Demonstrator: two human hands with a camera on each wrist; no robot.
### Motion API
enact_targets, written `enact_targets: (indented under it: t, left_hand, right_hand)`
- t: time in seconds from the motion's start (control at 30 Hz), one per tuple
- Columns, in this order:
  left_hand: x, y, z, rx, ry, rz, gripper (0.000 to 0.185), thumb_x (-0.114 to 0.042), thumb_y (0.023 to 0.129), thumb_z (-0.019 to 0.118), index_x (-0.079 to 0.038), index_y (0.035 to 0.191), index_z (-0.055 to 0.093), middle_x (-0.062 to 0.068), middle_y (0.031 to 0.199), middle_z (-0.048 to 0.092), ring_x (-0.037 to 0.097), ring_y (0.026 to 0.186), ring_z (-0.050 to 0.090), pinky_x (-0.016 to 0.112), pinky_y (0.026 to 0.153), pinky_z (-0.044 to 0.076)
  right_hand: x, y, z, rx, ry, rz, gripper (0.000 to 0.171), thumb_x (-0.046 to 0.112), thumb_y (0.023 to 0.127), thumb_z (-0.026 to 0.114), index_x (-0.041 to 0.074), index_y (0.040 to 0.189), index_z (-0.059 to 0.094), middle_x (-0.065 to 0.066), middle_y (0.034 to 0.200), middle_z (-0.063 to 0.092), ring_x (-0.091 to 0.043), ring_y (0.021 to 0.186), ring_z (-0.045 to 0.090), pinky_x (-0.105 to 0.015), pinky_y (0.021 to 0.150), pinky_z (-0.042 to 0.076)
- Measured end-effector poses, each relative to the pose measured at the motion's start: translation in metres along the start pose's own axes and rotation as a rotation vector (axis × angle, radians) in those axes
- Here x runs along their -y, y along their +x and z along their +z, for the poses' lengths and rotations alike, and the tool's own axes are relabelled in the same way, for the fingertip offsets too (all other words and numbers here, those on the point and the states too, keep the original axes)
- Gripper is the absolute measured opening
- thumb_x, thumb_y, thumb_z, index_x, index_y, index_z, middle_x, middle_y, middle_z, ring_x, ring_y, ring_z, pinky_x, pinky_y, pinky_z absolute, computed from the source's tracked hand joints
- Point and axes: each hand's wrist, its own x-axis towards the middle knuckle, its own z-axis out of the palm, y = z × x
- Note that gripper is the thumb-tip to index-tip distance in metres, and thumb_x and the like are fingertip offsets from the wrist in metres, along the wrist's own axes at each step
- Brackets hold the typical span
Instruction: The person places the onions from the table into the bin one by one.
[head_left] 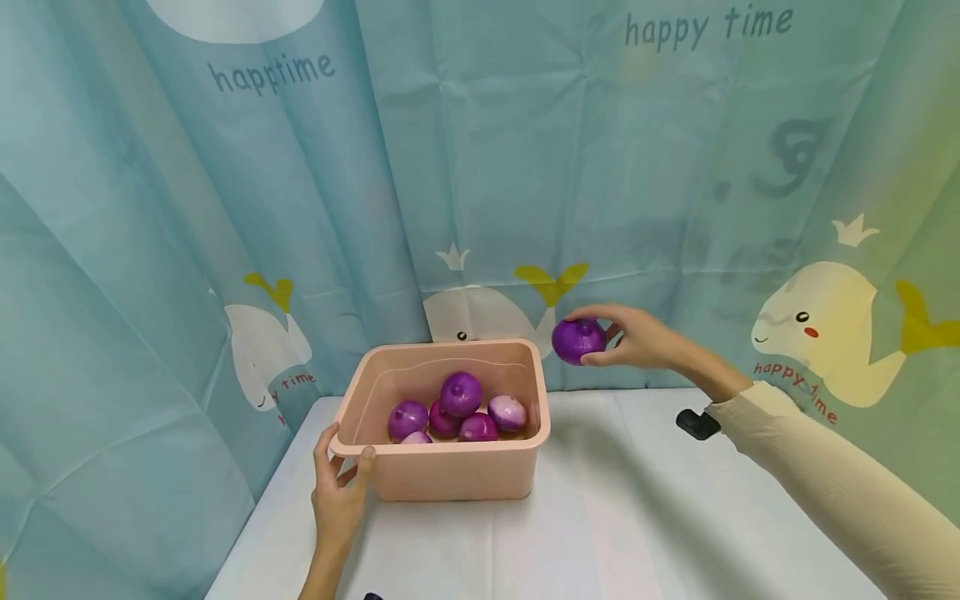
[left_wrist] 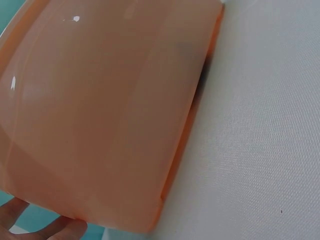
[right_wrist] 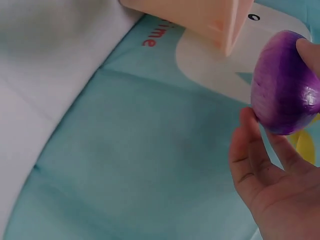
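Note:
A pink plastic tub (head_left: pixel 450 475) stands on the white table and holds several purple onions (head_left: pixel 461 393). My left hand (head_left: pixel 341 487) grips its near left corner, thumb over the rim; the left wrist view is filled by the tub's wall (left_wrist: pixel 100 110), with fingertips (left_wrist: pixel 60 231) under its edge. My right hand (head_left: pixel 637 337) holds one more purple onion (head_left: pixel 578 340) in the air, just right of the tub's far right corner and above the table. The right wrist view shows this onion (right_wrist: pixel 287 82) pinched between fingers and thumb, with the tub's corner (right_wrist: pixel 227 25) beyond.
A teal curtain (head_left: pixel 480 167) printed with whales and "happy time" hangs close behind the table. A small black object (head_left: pixel 697 424) lies on the table (head_left: pixel 637 517) under my right forearm. The table's left edge runs near my left wrist.

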Motion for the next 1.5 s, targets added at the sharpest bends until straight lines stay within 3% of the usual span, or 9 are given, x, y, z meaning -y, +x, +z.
enact_targets:
  t: [0.17,0.3,0.57,0.7,0.83,1.1,1.3,1.5]
  left_hand:
    - [0.002,0.0,-0.001,-0.003,0.011,-0.004,0.068,-0.027,0.101,0.067,-0.028,0.159,0.032,0.011,0.162,0.038,0.038,0.139,0.048,0.016,0.092,0.049]
    - [0.002,0.0,-0.001,-0.005,0.009,-0.008,0.068,-0.027,0.1,0.068,-0.028,0.158,0.032,0.012,0.162,0.039,0.037,0.139,0.049,0.015,0.092,0.049]
    - [0.002,0.002,-0.001,-0.014,-0.006,-0.002,0.069,-0.025,0.1,0.069,-0.026,0.158,0.033,0.014,0.16,0.04,0.039,0.137,0.05,0.009,0.09,0.046]
    - [0.002,0.002,-0.001,-0.017,0.007,-0.006,0.069,-0.027,0.099,0.069,-0.026,0.158,0.033,0.014,0.16,0.04,0.039,0.138,0.049,0.008,0.089,0.046]
    - [0.002,0.002,-0.002,-0.02,0.003,-0.006,0.068,-0.026,0.099,0.07,-0.027,0.157,0.034,0.014,0.159,0.041,0.038,0.138,0.05,0.011,0.09,0.048]
    - [0.002,0.001,-0.001,-0.019,0.005,0.02,0.069,-0.024,0.099,0.069,-0.028,0.158,0.034,0.012,0.16,0.042,0.035,0.135,0.053,0.011,0.089,0.048]
    - [0.002,0.002,-0.001,-0.024,0.003,0.025,0.069,-0.023,0.099,0.07,-0.027,0.158,0.035,0.013,0.159,0.042,0.035,0.135,0.053,0.007,0.087,0.046]
    - [0.001,0.001,-0.002,-0.015,0.005,0.016,0.067,-0.023,0.099,0.069,-0.027,0.157,0.035,0.012,0.16,0.041,0.037,0.136,0.053,0.019,0.092,0.052]
  right_hand:
    - [0.017,0.029,0.007,0.078,-0.02,-0.021,0.06,0.027,0.083,0.088,0.024,0.138,0.064,-0.005,0.132,0.064,-0.019,0.088,0.071,-0.04,0.082,0.059]
    - [0.035,0.057,0.019,0.142,-0.011,-0.073,0.059,0.025,0.084,0.087,0.022,0.138,0.063,-0.006,0.132,0.064,-0.018,0.089,0.071,-0.039,0.084,0.06]
    - [0.069,0.108,0.055,0.219,0.002,-0.159,0.059,0.022,0.084,0.087,0.02,0.137,0.062,-0.002,0.131,0.063,-0.022,0.112,0.062,-0.033,0.089,0.058]
    - [0.083,0.124,0.074,0.227,-0.042,-0.214,0.058,0.025,0.083,0.087,0.018,0.135,0.063,-0.002,0.131,0.065,-0.021,0.116,0.059,-0.039,0.097,0.054]
    - [0.092,0.134,0.091,0.252,-0.065,-0.231,0.056,0.026,0.082,0.087,0.019,0.133,0.064,0.001,0.128,0.066,-0.017,0.115,0.059,-0.043,0.103,0.05]
    - [0.097,0.141,0.108,0.324,-0.048,-0.208,0.053,0.024,0.084,0.087,0.023,0.132,0.064,0.004,0.121,0.066,-0.018,0.109,0.063,-0.032,0.097,0.051]
    - [0.095,0.144,0.11,0.339,-0.045,-0.184,0.054,0.026,0.084,0.087,0.023,0.132,0.063,0.002,0.121,0.066,-0.021,0.11,0.062,-0.039,0.099,0.053]
    - [0.091,0.143,0.116,0.39,-0.077,-0.155,0.056,0.025,0.086,0.086,0.022,0.136,0.062,0.002,0.126,0.064,-0.019,0.111,0.061,-0.035,0.099,0.052]
